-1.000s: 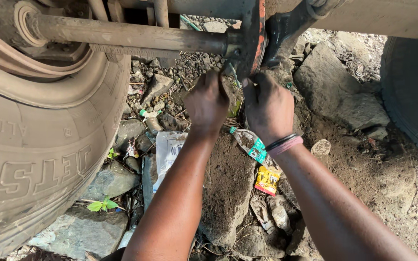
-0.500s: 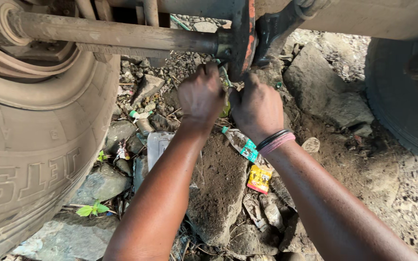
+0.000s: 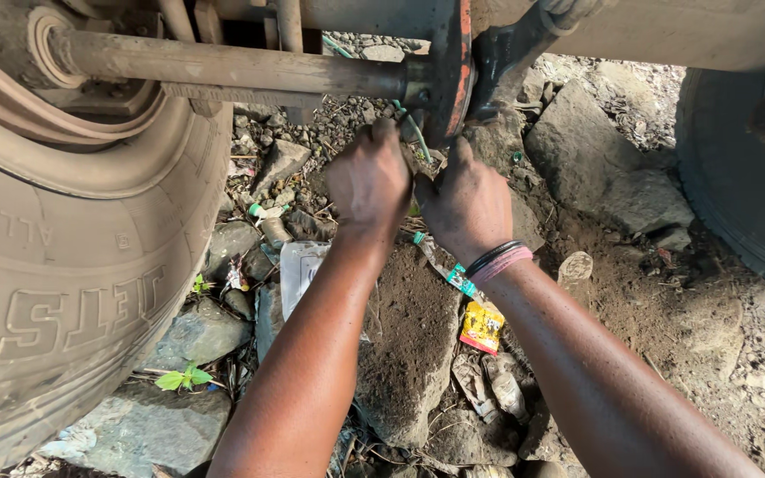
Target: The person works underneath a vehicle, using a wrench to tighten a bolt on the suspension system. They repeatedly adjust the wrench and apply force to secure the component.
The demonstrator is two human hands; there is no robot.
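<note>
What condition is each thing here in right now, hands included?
left hand: raised to the flange, fingers curled, grip hidden
right hand: raised beside it, grimy, bands on wrist
flange: orange-edged, rusty, joined to shaft
shaft: horizontal, dirt-coated
tyre: mounted, dusty, resting on ground
yellow wrapper: crumpled, lying on soil

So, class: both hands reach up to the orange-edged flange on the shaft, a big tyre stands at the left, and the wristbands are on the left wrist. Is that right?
Not quite. In the head view the wristbands sit on the right hand's wrist, not the left hand's. The flange and tyre are as stated.
</note>
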